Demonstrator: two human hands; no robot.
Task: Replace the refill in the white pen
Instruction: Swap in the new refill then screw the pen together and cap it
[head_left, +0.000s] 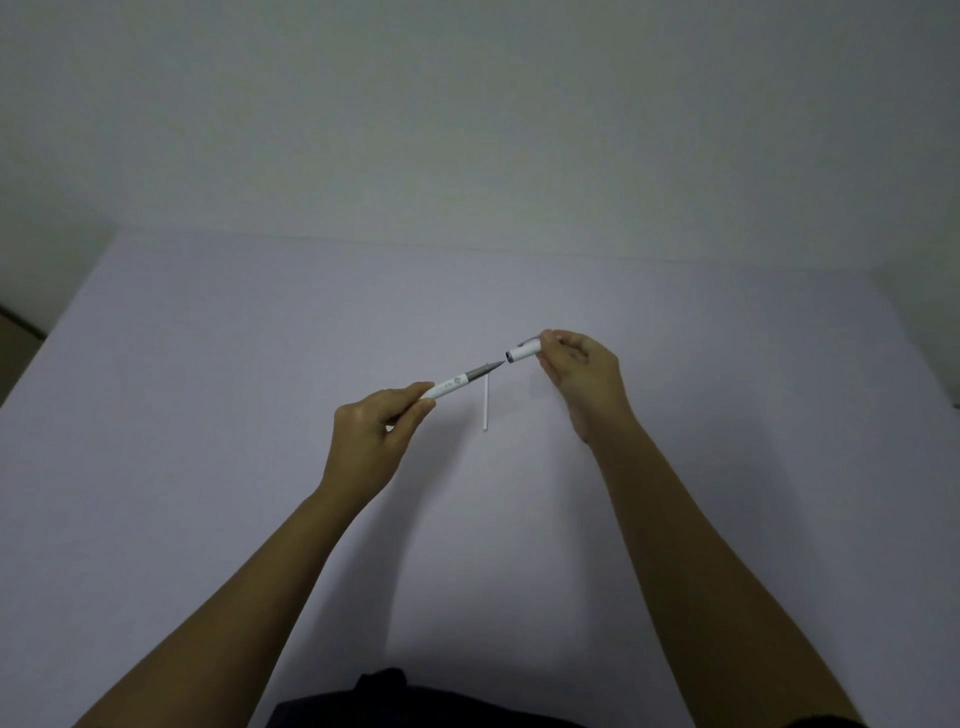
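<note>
Left hand (374, 431) grips the white pen (449, 387) by its barrel, grey tip pointing up toward the right. Right hand (582, 374) pinches the cap (522, 353), its open end just off the pen's tip. A thin white refill (487, 402) lies on the surface (208, 389) between the hands.

Nothing readable here, honestly — the white pen (448, 386) has a small greyish mark printed on its barrel near the grip, but it's way too tiny and blurry to make out any letters, brand or numbers.
</note>
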